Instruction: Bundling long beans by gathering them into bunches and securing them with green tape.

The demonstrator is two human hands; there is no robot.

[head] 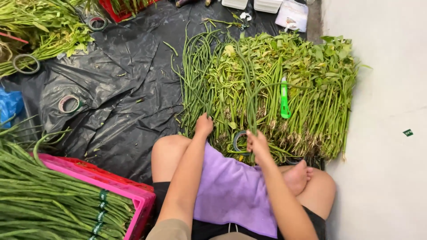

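I sit cross-legged on the floor with a purple cloth (231, 191) over my lap. My left hand (203, 125) rests on the near ends of a pile of long green beans (198, 75). My right hand (257, 144) is closed around a few long bean strands that rise over the heap of leafy green stalks (302, 84). A roll of dark tape (239, 141) lies just left of my right hand. A green utility knife (284, 98) sits on top of the leafy heap.
Black plastic sheeting (120, 75) covers the floor. A pink crate (133, 195) of bundled long beans (49, 195) stands at lower left. Tape rolls (69, 103) lie on the sheet, more greens (40, 31) at upper left. A white wall (382, 111) runs along the right.
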